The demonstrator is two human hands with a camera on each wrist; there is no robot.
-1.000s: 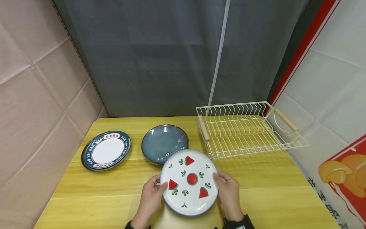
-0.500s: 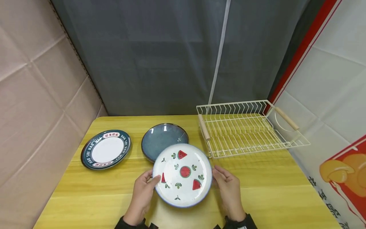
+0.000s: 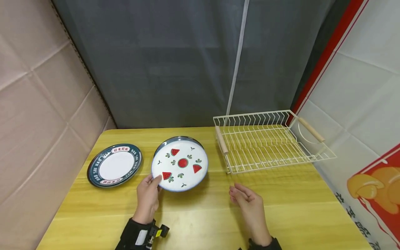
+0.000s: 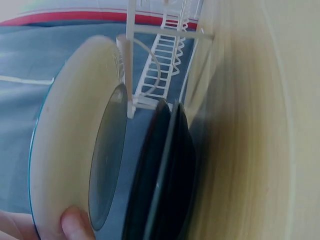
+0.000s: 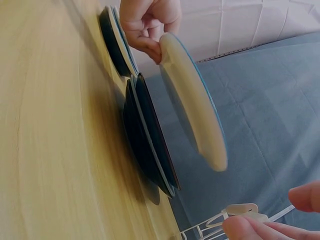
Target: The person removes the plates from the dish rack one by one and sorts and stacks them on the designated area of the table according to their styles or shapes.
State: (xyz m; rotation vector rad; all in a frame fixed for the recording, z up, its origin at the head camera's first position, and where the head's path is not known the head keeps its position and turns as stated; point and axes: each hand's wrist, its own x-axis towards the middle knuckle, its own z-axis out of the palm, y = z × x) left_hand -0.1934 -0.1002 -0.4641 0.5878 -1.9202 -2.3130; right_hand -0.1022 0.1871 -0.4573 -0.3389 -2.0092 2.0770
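— Watermelon plate (image 3: 180,164), who has it?

— One hand only. The left hand (image 3: 147,196) pinches its near-left rim, thumb on top of the painted face and the other fingers curled underneath; the left wrist view shows a fingertip (image 4: 76,223) pressed against the pale underside (image 4: 70,140).

— Is it resting on anything?

— No. It hangs just above the dark blue plate (image 5: 147,145), which lies flat on the table (image 3: 203,215) directly beyond the left hand. The right wrist view shows clear air between the two: the watermelon plate (image 5: 192,97) is tilted, its far edge higher than the gripped edge, and nowhere touches the one below.

— And the other hand?

— The right hand (image 3: 250,205) holds nothing. It floats over the bare wood well to the right of the plate, palm turned inward, fingers loosely spread and only slightly bent. In its own wrist view two fingertips (image 5: 245,227) show at the lower corner, apart from everything.

— What else sits round them?

— Left of the left hand, a little farther out, a green-rimmed plate (image 3: 114,165) with a white centre and lettering round its band lies flat on the table. Beyond the right hand and to its right stands a cream wire dish rack (image 3: 268,142) with wooden handles at either end, close by the blue plate's right side but not touching it. A grey curtain (image 3: 175,62) hangs behind the table.
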